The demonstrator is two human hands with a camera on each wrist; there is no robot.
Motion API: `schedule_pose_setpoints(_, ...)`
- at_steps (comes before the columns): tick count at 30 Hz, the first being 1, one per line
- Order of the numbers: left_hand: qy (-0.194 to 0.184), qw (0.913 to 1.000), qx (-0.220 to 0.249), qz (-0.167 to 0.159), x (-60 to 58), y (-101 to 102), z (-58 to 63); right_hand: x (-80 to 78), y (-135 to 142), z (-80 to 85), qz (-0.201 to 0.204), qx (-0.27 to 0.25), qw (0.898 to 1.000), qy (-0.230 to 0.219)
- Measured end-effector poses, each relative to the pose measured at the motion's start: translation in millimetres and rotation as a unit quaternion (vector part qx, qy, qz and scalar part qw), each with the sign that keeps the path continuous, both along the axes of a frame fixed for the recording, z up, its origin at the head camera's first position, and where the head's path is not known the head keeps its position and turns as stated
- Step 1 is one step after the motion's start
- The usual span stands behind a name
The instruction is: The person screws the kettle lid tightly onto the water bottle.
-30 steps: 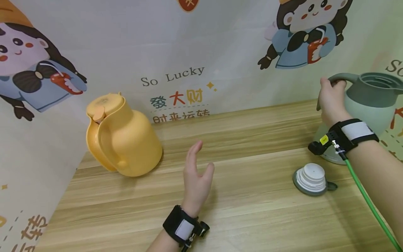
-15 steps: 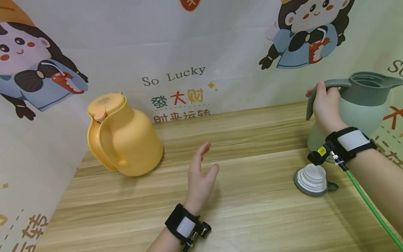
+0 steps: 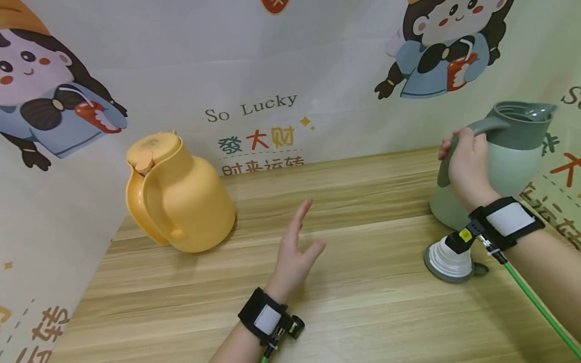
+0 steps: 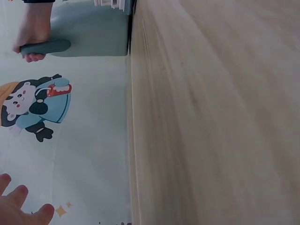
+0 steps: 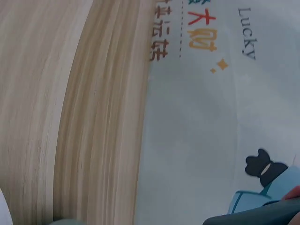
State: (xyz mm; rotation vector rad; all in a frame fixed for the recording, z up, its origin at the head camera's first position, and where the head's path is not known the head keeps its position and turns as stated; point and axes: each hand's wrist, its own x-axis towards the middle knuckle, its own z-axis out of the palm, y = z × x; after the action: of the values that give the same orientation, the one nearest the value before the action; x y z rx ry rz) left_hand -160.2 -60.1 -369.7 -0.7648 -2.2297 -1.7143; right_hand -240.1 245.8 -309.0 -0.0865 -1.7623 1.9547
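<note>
We grip the grey handle of the mint-green thermal jug (image 3: 501, 166) with our right hand (image 3: 467, 166), fingers curled tight round it, and the jug stands at three o'clock on the wooden table (image 3: 317, 302), leaning a little toward the wall, its mouth uncovered. Its grey and white lid (image 3: 449, 259) lies upside down on the table just in front of the jug, at about four o'clock, partly behind our wrist strap. So we judge that the lid is already off and the green jug is in hand, while whatever belongs to the second vessel is not yet begun: the yellow thermal jug (image 3: 179, 196) at ten o'clock sits with its lid on, untouched, handle facing us. Our left hand (image 3: 297, 252) hangs over the middle of the table at six o'clock with fingers spread and loose, holding nothing and touching nothing, well apart from both jugs. The left wrist view shows the same green jug and the right hand's fingers round the handle from the side. On the printed backdrop (image 3: 290, 60) we read "So Lucky" at twelve o'clock, with Chinese characters beneath, the upper row reading 發大财; the row under it is cut by the table edge. Cartoon figures holding red drinks flank the writing.
</note>
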Motion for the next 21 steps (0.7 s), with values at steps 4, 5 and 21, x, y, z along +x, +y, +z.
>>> schedule_pose_setpoints(4, -0.031, 0.9994, -0.007, -0.014, -3.1, -0.3, 0.4, 2.9, -13.8, 1.4, 0.031, -0.023, 0.999, 0.027)
schedule_pose_setpoints(5, -0.04, 0.999, -0.01, -0.016, -4.3, -0.4, 0.0, 4.4, -17.7, 1.9, 0.041, -0.025, 0.998, 0.034)
schedule_pose_setpoints(21, -0.085, 0.9942, -0.044, -0.047, -34.1, 9.8, -12.6, 53.6, -75.5, 15.2, 0.183, 0.049, 0.977, 0.097)
